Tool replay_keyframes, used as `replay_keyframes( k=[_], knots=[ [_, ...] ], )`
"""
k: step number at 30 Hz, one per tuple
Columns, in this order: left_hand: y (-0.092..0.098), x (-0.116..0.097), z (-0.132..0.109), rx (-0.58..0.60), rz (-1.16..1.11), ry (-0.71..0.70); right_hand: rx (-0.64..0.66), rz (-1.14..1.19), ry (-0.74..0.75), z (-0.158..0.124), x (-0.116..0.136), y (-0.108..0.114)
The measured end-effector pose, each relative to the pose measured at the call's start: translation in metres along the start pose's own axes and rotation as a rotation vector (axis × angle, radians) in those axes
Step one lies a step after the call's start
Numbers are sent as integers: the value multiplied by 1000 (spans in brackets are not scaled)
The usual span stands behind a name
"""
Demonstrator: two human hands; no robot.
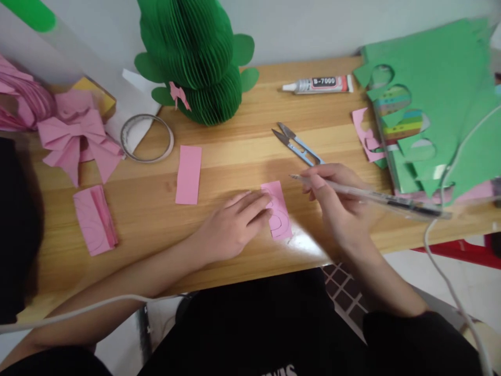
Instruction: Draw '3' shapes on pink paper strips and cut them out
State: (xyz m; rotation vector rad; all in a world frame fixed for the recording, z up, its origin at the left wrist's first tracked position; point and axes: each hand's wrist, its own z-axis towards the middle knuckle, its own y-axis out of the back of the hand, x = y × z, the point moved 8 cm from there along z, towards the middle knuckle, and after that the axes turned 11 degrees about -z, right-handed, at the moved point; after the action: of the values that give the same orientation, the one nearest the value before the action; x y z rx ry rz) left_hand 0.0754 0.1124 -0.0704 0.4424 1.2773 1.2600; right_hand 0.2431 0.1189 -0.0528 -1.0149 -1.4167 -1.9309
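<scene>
My left hand lies on the wooden table with its fingers stretched out, fingertips resting on the left edge of a pink paper strip. Curved dark lines are drawn on that strip. In my right hand is a clear pen, its tip raised to the right of the strip and apart from it. A plain pink paper rectangle lies left of my left hand's fingers. Thread snips with blue-grey handles lie just beyond my right hand.
A glue tube, a green honeycomb paper tree and a tape roll stand or lie farther back. Pink bows and a folded pink stack are left. Green sheets lie right, crossed by a white cable.
</scene>
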Motion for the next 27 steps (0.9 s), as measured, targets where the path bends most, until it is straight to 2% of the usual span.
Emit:
replay_keyframes(
  k=[5, 11, 19, 27],
  knots=[
    [3, -1, 2, -29, 21, 5, 84, -20, -85, -17, -6, -3],
    [2, 2, 0, -10, 2, 12, 149, 169, -191, -37, -19, -22],
    [-1, 4, -2, 37, -19, 9, 130, 369, -284, -47, -27, -25],
    [-1, 5, -3, 25, -37, 37, 122, 388, -303, -50, -30, -28]
  ],
)
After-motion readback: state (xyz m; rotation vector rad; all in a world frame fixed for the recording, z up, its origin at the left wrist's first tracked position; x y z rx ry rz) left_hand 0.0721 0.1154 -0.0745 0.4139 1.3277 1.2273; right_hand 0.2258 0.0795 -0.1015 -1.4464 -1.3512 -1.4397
